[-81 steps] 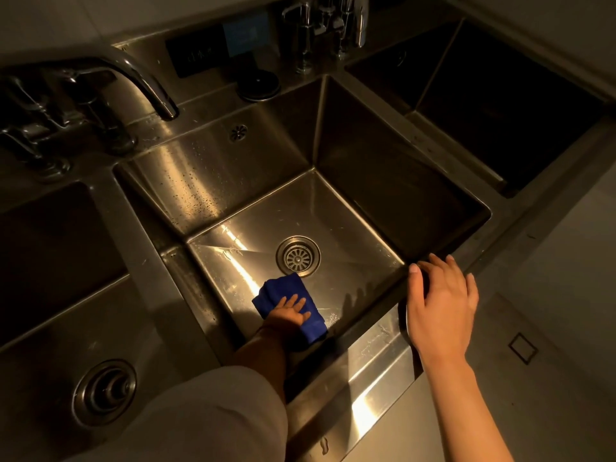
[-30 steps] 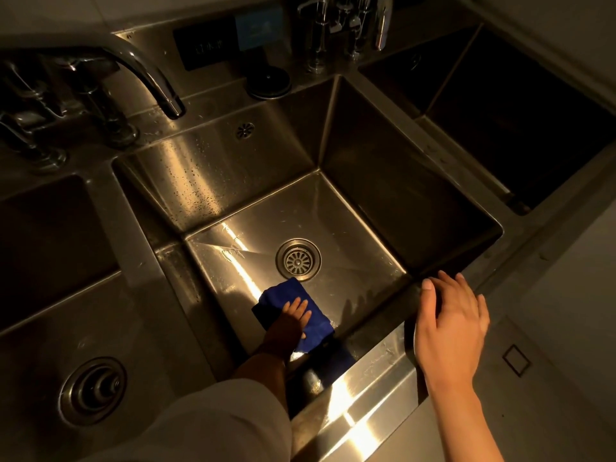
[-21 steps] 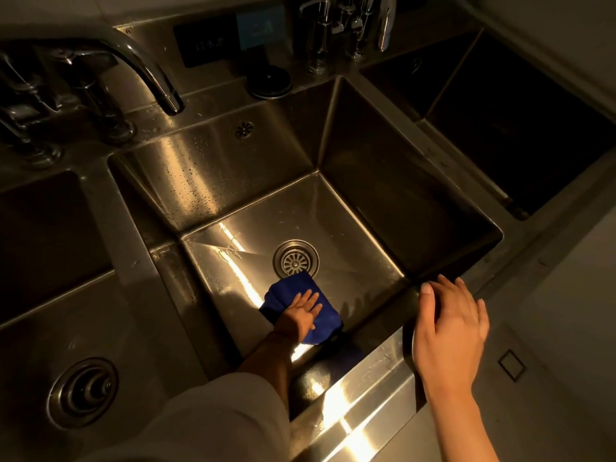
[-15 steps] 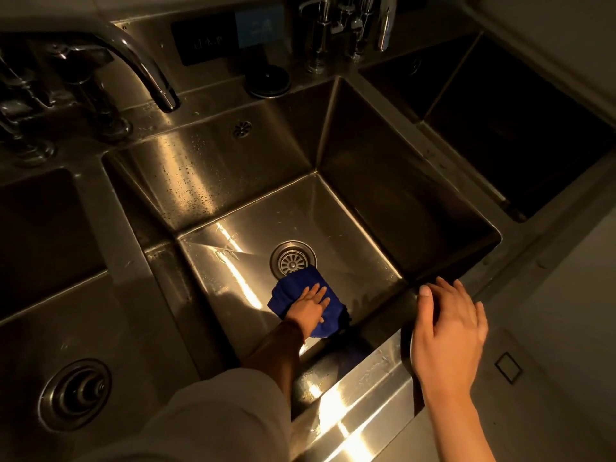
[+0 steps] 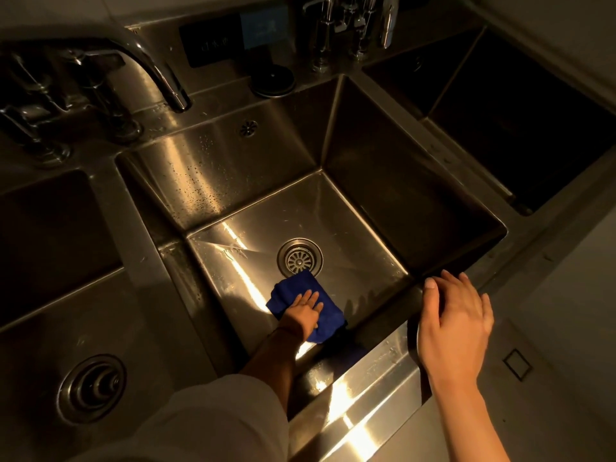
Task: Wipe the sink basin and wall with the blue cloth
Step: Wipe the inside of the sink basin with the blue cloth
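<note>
Three steel basins sit side by side in a dim counter, a curved faucet [image 5: 156,75] over the middle sink [image 5: 233,168] – its back wall spotted with droplets. Since a moment ago the blue cloth [image 5: 305,306] has slid right, just below the drain [image 5: 299,258], pressed flat on the basin floor under the left hand [image 5: 303,313] with straight fingers – while the right hand [image 5: 455,323] rests open on the front rim.

Dim, warm light falls from one side and glares off the steel counter [image 5: 363,425]. Basins [image 5: 50,228] flank the middle one left and right, the left one with a drain [image 5: 91,388]. A curved tap [image 5: 156,75] and further taps [image 5: 353,25] stand along the back ledge, beside a dark round cap [image 5: 273,81]. A black panel [image 5: 210,45] and a blue label [image 5: 263,26] sit on the backsplash, their print unreadable. The floor [image 5: 550,328] is pale, perhaps tiled.
</note>
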